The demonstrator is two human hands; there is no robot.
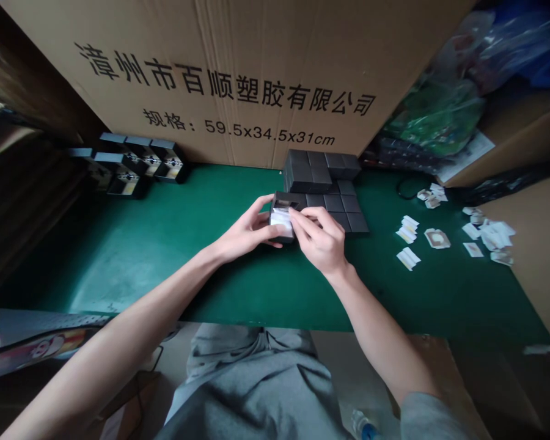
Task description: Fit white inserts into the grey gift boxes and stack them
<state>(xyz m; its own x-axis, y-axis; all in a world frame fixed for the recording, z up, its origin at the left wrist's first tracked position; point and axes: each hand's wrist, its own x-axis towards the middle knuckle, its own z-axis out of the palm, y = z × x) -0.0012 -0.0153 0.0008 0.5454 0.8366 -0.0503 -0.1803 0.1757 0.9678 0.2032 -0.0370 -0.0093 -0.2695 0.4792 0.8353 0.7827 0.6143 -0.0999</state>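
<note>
My left hand [245, 233] grips a small black box [285, 201] over the middle of the green table [165, 256]. My right hand [318, 238] pinches a folded white paper [280, 219] against the open front of that box. Both hands are closed around these items. Just behind them lies a block of several closed black boxes [330, 183], some stacked two high.
A large printed cardboard carton [238, 73] walls off the back. Several open black boxes [135, 165] sit at the back left. Folded white papers [407, 241] and small packets [488, 235] are scattered on the right. Plastic bags [440, 110] are piled at the back right.
</note>
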